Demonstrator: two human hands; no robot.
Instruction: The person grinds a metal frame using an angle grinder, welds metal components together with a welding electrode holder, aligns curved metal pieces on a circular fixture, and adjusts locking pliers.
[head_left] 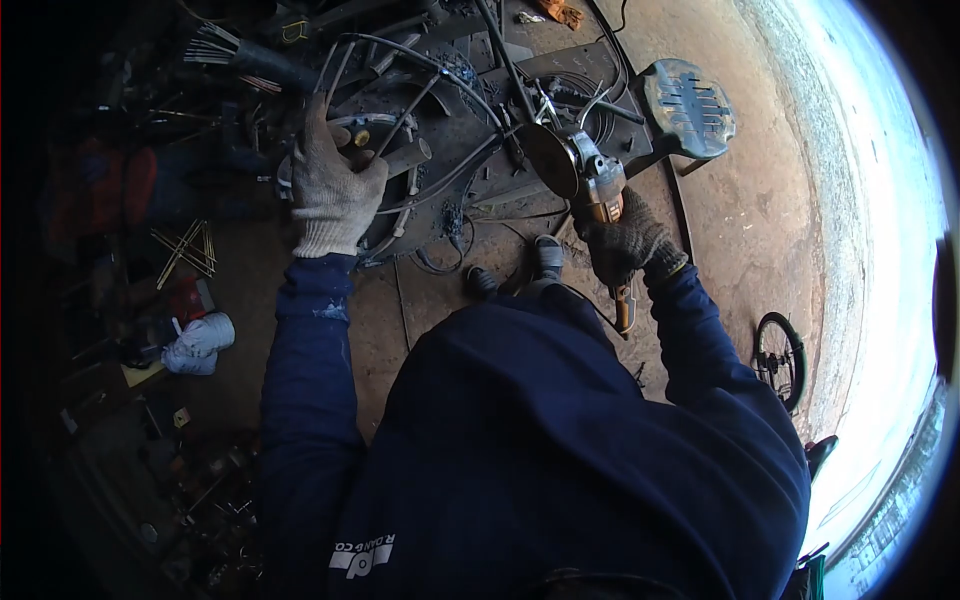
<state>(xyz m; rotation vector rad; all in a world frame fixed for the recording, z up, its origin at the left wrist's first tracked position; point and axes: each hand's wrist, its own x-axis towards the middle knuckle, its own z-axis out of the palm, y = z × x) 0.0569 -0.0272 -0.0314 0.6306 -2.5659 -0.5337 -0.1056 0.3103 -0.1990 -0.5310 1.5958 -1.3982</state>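
Note:
My right hand (pixel 630 240), in a dark glove, grips an angle grinder (pixel 603 190) by its body. Its large disc (pixel 549 160) faces left, beside the bench; I cannot tell whether it spins. My left hand (pixel 335 195), in a pale work glove, is at the left of a round frame of bent metal rods (pixel 490 105). Its fingers are spread, one stretched out along the rods, with the thumb apart from them. Close to the thumb lies a short metal pipe (pixel 408 157). What the fingertips touch is partly hidden.
A dark metal workbench (pixel 500 180) carries rods, cables and scraps. To its right stands a plastic stool (pixel 688 108). A bundle of rods (pixel 212 48) sticks out at upper left. A white bag-like bundle (pixel 198 343) lies at left, and a bicycle wheel (pixel 780 362) shows at right.

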